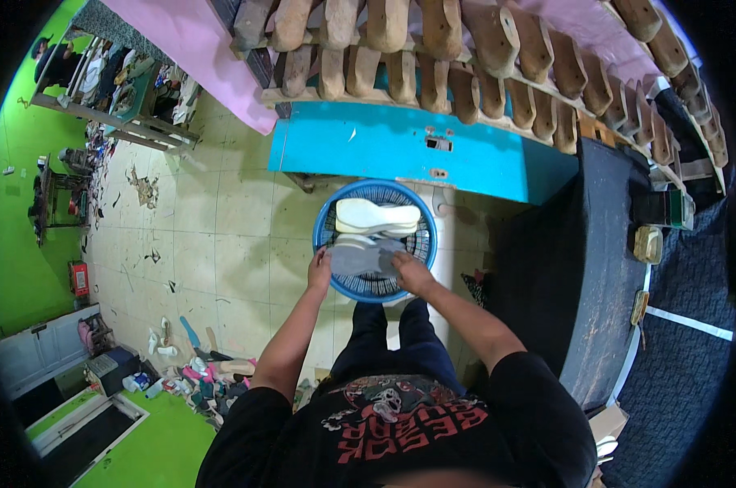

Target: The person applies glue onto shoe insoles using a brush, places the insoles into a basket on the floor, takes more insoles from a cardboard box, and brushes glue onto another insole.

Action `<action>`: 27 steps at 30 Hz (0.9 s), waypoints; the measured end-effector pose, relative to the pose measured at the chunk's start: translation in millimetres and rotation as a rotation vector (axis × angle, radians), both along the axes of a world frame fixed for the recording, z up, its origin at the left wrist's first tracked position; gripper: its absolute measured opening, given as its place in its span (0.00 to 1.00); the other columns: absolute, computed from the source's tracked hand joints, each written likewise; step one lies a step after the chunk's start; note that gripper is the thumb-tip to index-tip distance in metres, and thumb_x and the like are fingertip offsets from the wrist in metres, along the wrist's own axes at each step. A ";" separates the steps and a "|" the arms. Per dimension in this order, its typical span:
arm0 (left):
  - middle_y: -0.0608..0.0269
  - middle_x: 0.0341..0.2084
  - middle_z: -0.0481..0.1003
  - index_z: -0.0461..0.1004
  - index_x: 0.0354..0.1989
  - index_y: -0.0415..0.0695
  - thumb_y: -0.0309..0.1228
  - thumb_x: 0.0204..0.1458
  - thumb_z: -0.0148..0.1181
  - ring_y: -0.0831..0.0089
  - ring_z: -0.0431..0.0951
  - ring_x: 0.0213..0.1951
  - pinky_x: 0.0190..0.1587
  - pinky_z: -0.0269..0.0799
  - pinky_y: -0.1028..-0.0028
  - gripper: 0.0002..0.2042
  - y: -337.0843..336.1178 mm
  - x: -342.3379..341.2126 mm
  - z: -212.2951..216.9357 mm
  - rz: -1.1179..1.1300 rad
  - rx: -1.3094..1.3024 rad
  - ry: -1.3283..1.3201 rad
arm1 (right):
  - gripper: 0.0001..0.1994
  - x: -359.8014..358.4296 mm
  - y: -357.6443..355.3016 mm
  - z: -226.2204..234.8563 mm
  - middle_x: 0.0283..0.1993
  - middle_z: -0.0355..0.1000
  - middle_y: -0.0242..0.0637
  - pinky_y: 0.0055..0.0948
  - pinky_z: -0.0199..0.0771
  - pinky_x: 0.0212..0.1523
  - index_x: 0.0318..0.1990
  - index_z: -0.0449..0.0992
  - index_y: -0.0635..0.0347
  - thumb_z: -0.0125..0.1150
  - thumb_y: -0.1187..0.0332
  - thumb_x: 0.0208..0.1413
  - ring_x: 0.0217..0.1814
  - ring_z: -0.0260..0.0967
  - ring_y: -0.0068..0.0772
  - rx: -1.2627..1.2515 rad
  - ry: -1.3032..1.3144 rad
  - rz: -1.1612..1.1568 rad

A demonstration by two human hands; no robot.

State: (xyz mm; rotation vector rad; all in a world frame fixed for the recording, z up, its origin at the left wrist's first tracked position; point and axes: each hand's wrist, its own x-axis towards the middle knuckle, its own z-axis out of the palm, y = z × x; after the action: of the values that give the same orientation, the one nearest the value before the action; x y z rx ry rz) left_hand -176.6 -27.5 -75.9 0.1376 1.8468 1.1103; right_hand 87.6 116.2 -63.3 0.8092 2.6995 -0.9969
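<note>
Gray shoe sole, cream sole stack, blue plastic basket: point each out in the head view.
Gray shoe sole (pixel 356 261): head view, middle of its face.
Cream sole stack (pixel 374 214): head view, top sole's face.
Blue plastic basket (pixel 433 241): head view, right side of rim.

Flat grey sole-shaped piece (pixel 356 261), pretty much sideways over the near half of a round blue basket (pixel 433 236), cream soles (pixel 376 215) stacked in there just beyond it.

A Shoemaking Workshop

Wooden shoe lasts (pixel 494 39) are lining the top of the frame, pale soles (pixel 376 215) are lying in a blue basket (pixel 434 240) at centre, and scraps (pixel 144 190) are littering the tiled floor (pixel 242 211) near a cluttered bench (pixel 99 117), upper left.
</note>
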 end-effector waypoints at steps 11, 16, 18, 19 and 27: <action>0.41 0.58 0.69 0.67 0.66 0.41 0.34 0.60 0.59 0.48 0.74 0.57 0.62 0.68 0.61 0.26 -8.4 7.5 -13.6 -0.309 -0.216 0.363 | 0.30 -3.3 -10.4 -1.4 0.71 0.59 0.48 0.48 0.60 0.71 0.61 0.69 0.61 0.65 0.72 0.47 0.72 0.56 0.54 -0.017 -0.113 0.042; 0.42 0.57 0.67 0.66 0.68 0.45 0.37 0.56 0.60 0.46 0.71 0.56 0.63 0.66 0.60 0.29 -3.9 14.5 1.5 -0.341 -0.211 0.446 | 0.26 -3.8 -9.9 9.7 0.69 0.60 0.47 0.47 0.62 0.68 0.59 0.71 0.60 0.63 0.71 0.48 0.72 0.55 0.51 0.046 -0.119 0.076; 0.43 0.57 0.66 0.66 0.67 0.44 0.37 0.54 0.62 0.47 0.70 0.57 0.62 0.66 0.61 0.30 -2.6 22.0 7.9 -0.536 -0.483 0.748 | 0.26 -1.9 -14.2 10.8 0.65 0.62 0.46 0.44 0.63 0.66 0.57 0.73 0.61 0.64 0.69 0.48 0.69 0.57 0.49 0.184 -0.137 0.101; 0.43 0.57 0.66 0.66 0.67 0.44 0.37 0.54 0.62 0.47 0.70 0.57 0.62 0.66 0.61 0.30 -1.0 24.9 12.2 -0.542 -0.476 0.744 | 0.26 0.6 -16.0 9.1 0.65 0.62 0.46 0.44 0.63 0.66 0.57 0.73 0.61 0.64 0.69 0.48 0.69 0.57 0.49 0.187 -0.144 0.095; 0.46 0.60 0.61 0.63 0.68 0.44 0.35 0.46 0.68 0.48 0.62 0.63 0.65 0.64 0.57 0.37 -14.1 21.2 14.9 -0.965 -0.213 0.658 | 0.21 -16.4 -46.8 1.9 0.57 0.66 0.47 0.45 0.68 0.61 0.53 0.73 0.63 0.58 0.71 0.49 0.61 0.64 0.48 0.082 -0.204 0.058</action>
State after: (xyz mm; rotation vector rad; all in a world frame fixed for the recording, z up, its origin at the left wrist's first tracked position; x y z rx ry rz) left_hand -155.3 -41.6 -61.0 1.2391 2.0310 0.1747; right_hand 71.3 69.5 -61.5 0.7942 2.5866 -0.7515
